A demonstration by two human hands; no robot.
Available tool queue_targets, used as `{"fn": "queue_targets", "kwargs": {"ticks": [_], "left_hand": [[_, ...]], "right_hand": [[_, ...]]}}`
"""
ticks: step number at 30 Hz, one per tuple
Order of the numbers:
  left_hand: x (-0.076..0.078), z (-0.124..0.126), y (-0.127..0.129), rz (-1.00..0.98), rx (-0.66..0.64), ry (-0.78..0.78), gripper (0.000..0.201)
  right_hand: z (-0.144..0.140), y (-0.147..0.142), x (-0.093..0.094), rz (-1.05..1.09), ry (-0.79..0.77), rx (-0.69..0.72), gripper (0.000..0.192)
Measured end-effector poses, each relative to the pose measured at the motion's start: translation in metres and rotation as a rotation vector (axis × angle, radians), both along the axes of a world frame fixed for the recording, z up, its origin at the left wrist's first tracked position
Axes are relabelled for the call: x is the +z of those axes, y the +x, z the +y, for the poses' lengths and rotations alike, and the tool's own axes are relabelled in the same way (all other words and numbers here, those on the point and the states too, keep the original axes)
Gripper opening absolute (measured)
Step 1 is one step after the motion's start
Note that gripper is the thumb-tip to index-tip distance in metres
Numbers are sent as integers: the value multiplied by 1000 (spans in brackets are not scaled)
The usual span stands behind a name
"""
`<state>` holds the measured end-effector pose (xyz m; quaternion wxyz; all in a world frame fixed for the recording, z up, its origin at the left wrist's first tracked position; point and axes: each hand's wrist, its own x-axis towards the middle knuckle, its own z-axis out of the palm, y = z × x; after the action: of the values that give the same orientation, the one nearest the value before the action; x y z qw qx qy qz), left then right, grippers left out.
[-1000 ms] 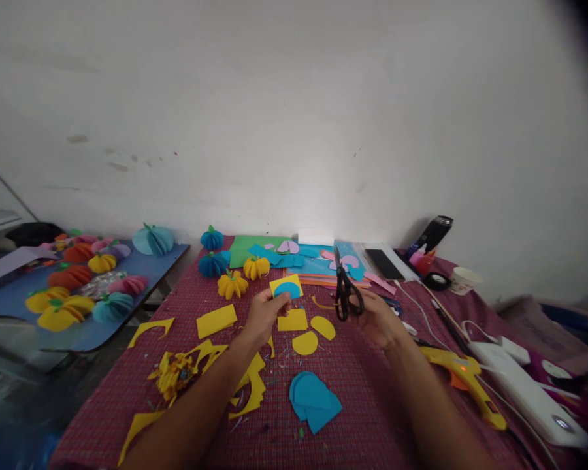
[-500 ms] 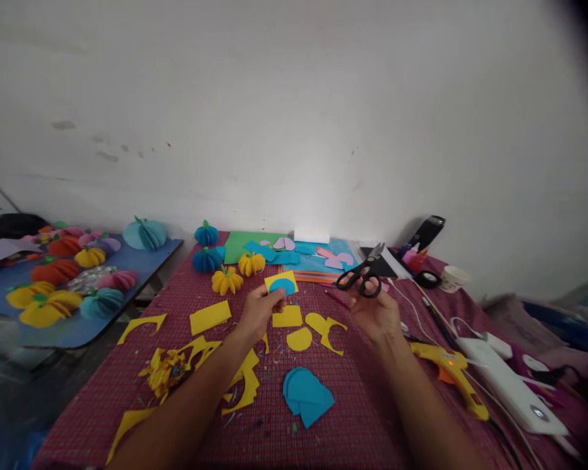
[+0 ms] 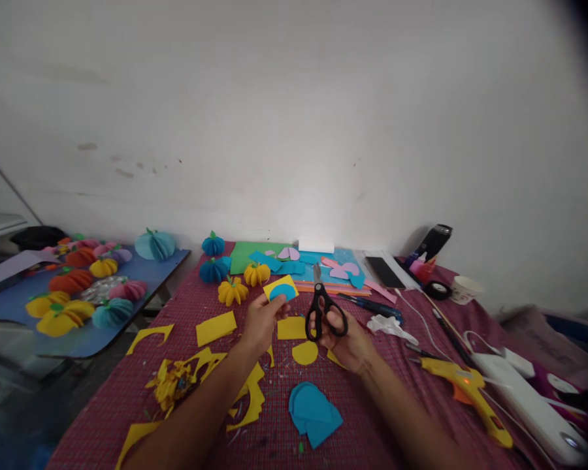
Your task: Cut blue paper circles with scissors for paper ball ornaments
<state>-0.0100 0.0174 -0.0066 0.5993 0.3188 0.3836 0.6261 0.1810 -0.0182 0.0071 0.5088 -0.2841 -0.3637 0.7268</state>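
Observation:
Between the thumb and fingers of my left hand [image 3: 261, 323] is a yellow paper piece [image 3: 273, 284] with a blue half-round paper piece [image 3: 284, 290] lying on it. My right hand [image 3: 347, 341] holds black-handled scissors [image 3: 318, 301] by the finger loops, blades pointing up and away; the blades look closed or nearly so. Below the hands on the cloth lie a yellow rectangle [image 3: 291, 328], a yellow rounded cutout [image 3: 304, 353] and a pile of blue rounded pieces [image 3: 313, 412]. A stack of yellow rectangles [image 3: 216, 328] sits left of my left hand.
Yellow scraps [image 3: 171, 385] lie at left. Paper pumpkins [image 3: 232, 291] stand at the back left, more on a blue table [image 3: 166, 271]. At right are a yellow glue gun [image 3: 465, 385], a white power bank [image 3: 524, 405], cables, a paper cup [image 3: 464, 289] and a black phone [image 3: 383, 271].
My right hand has brought the scissors left and down, close to the paper in my left hand, turning them more upright. The view has shifted slightly; my left hand keeps its grip.

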Motion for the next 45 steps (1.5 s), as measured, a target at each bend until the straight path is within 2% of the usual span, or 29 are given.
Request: {"fn": "queue_targets", "kwargs": {"ticks": [7, 13, 17, 25, 45], "left_hand": [[14, -1, -3, -100, 67, -38, 43], [14, 1, -7, -147, 109, -8, 39], [17, 0, -6, -166, 112, 3, 39], [23, -5, -2, -204, 106, 3, 39], [30, -12, 3, -239, 96, 12, 39]], "right_hand": [[-10, -15, -1, -6, 53, 96, 45], [-14, -24, -2, -83, 139, 70, 37], [-21, -33, -1, -140, 188, 71, 44], [-28, -54, -8, -330, 135, 10, 36], [-24, -55, -13, -438, 192, -11, 42]]}}
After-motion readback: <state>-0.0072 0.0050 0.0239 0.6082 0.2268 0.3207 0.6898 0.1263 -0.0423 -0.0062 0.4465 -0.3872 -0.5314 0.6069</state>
